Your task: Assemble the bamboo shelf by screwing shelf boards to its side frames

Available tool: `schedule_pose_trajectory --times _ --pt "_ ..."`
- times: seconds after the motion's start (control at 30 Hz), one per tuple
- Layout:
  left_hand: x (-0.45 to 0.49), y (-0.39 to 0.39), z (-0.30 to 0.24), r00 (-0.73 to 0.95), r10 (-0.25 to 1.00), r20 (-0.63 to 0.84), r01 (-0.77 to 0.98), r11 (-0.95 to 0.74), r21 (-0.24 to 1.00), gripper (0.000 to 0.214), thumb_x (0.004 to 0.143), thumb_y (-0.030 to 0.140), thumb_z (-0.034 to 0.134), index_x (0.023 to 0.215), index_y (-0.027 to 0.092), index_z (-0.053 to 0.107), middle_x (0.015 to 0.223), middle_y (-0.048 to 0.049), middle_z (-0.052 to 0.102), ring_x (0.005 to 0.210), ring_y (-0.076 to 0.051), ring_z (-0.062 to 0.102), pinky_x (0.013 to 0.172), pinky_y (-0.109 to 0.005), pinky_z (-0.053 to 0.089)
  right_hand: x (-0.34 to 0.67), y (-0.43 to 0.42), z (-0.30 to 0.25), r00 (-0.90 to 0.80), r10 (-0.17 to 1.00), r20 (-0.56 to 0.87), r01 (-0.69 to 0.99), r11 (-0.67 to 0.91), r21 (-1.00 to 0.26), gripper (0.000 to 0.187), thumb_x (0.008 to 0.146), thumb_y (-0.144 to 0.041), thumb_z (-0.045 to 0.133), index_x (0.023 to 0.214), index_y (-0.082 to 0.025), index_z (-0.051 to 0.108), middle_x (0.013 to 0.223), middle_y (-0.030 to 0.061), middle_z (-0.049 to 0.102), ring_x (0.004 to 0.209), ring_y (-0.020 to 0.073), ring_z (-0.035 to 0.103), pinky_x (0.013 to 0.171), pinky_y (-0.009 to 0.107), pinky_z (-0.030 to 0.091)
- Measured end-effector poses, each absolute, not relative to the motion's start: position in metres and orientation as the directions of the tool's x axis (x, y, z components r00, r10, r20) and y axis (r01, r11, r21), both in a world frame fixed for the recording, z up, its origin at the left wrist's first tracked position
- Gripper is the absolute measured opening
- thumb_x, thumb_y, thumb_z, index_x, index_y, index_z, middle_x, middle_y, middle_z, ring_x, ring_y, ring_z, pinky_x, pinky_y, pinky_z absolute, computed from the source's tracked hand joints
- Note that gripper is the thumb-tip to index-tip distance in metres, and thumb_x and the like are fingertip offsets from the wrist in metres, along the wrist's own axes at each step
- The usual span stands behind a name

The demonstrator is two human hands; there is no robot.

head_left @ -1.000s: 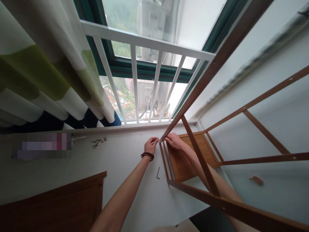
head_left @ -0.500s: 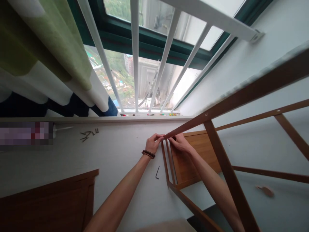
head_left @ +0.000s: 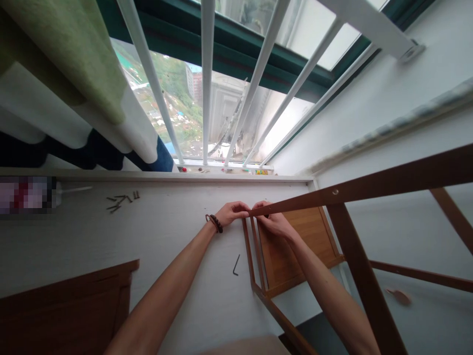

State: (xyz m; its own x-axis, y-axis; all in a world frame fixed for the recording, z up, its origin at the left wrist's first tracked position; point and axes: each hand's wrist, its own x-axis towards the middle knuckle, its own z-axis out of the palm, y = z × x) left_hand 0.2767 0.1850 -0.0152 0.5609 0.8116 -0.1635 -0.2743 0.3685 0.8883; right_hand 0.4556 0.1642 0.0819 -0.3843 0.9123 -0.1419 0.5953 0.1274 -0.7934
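Observation:
A brown wooden frame point(head_left: 354, 185) leans in from the right, and both my hands meet at its far end. My left hand point(head_left: 233, 213), with a dark bead bracelet on the wrist, is closed with its fingertips on the tip of the long rail. From the other side my right hand point(head_left: 278, 224) grips the same end, its fingers partly hidden by the rail. Whether a small part sits between the fingers I cannot tell. An L-shaped hex key point(head_left: 235, 266) lies on the white surface beside the frame's slats point(head_left: 256, 251).
Several bolts point(head_left: 118, 202) lie on the white surface point(head_left: 177, 207) at left. A brown wooden panel point(head_left: 70, 301) is at lower left. White window bars point(head_left: 207, 98) and a curtain point(head_left: 121, 98) stand behind. A wooden panel point(head_left: 295, 246) lies under my right arm.
The frame's long rail has swung lower on the right side, and the view has shifted a little. My hands stay at the rail's end, the left one slightly drawn to the left.

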Motion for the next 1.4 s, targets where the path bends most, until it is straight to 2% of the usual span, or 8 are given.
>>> schedule_pose_trajectory --times 0.17,0.37,0.57,0.73,0.87,1.07,1.27,1.4 --pt "0.278 0.199 -0.016 0.726 0.663 -0.182 -0.205 0.461 0.863 0.024 0.062 0.028 0.072 0.079 0.013 0.063 0.076 -0.0022 0.065 0.073 -0.013 0.057 0.076 -0.029 0.042 0.456 0.164 0.082 -0.383 0.906 -0.179 0.594 0.093 -0.799 0.022 0.081 -0.033 0.047 0.09 -0.017 0.058 0.083 0.0024 0.06 0.077 0.0138 0.054 0.072 0.026 0.041" --pt "0.276 0.198 -0.015 0.721 0.678 -0.146 -0.25 0.45 0.857 0.022 0.064 0.03 0.07 0.079 0.014 0.064 0.077 -0.0011 0.063 0.075 -0.012 0.053 0.078 -0.027 0.038 0.459 0.166 0.087 -0.362 0.914 -0.181 0.582 0.07 -0.81 0.024 0.08 -0.035 0.05 0.091 -0.018 0.062 0.09 0.0035 0.062 0.085 0.0158 0.056 0.077 0.027 0.041" --pt "0.275 0.197 -0.016 0.72 0.673 -0.172 -0.196 0.434 0.879 0.026 0.066 0.033 0.068 0.083 0.014 0.067 0.083 -0.0031 0.066 0.081 -0.016 0.055 0.082 -0.028 0.037 0.462 0.168 0.092 -0.348 0.92 -0.181 0.619 0.08 -0.781 0.024 0.08 -0.035 0.051 0.092 -0.019 0.065 0.088 0.0039 0.064 0.085 0.0166 0.056 0.079 0.029 0.041" --pt "0.272 0.203 -0.017 0.805 0.579 -0.129 -0.156 0.417 0.895 0.031 0.071 0.035 0.063 0.095 0.015 0.067 0.096 -0.0049 0.067 0.095 -0.02 0.055 0.091 -0.031 0.034 0.464 0.169 0.091 -0.363 0.911 -0.194 0.639 0.092 -0.764 0.026 0.08 -0.035 0.051 0.094 -0.019 0.065 0.085 0.0029 0.064 0.083 0.0167 0.056 0.077 0.028 0.042" --pt "0.273 0.205 -0.017 0.836 0.539 -0.101 -0.189 0.456 0.87 0.035 0.07 0.036 0.064 0.097 0.015 0.067 0.1 -0.006 0.066 0.103 -0.022 0.053 0.097 -0.034 0.029 0.466 0.172 0.089 -0.379 0.905 -0.194 0.628 0.098 -0.772 0.026 0.079 -0.035 0.054 0.095 -0.018 0.065 0.086 0.0029 0.065 0.084 0.0168 0.057 0.078 0.028 0.042" --pt "0.273 0.205 -0.014 0.836 0.534 -0.124 -0.196 0.502 0.842 0.037 0.066 0.035 0.068 0.096 0.013 0.068 0.1 -0.0086 0.067 0.104 -0.025 0.053 0.098 -0.039 0.027 0.464 0.172 0.09 -0.393 0.899 -0.196 0.583 0.079 -0.808 0.025 0.077 -0.033 0.056 0.095 -0.019 0.066 0.092 0.0038 0.066 0.087 0.0174 0.059 0.078 0.029 0.044" --pt "0.271 0.208 -0.016 0.845 0.52 -0.125 -0.185 0.504 0.844 0.038 0.066 0.034 0.068 0.099 0.015 0.067 0.102 -0.0081 0.066 0.106 -0.025 0.052 0.098 -0.038 0.028 0.467 0.174 0.085 -0.393 0.901 -0.185 0.545 0.066 -0.836 0.024 0.075 -0.035 0.058 0.089 -0.017 0.067 0.086 0.0028 0.066 0.081 0.0155 0.059 0.075 0.026 0.044" --pt "0.27 0.21 -0.021 0.847 0.515 -0.129 -0.174 0.498 0.849 0.034 0.067 0.034 0.067 0.095 0.015 0.069 0.098 -0.0086 0.067 0.101 -0.025 0.054 0.095 -0.037 0.031 0.47 0.175 0.08 -0.375 0.904 -0.205 0.544 0.036 -0.838 0.024 0.074 -0.034 0.059 0.088 -0.017 0.067 0.085 0.0019 0.066 0.08 0.0139 0.059 0.073 0.024 0.043"
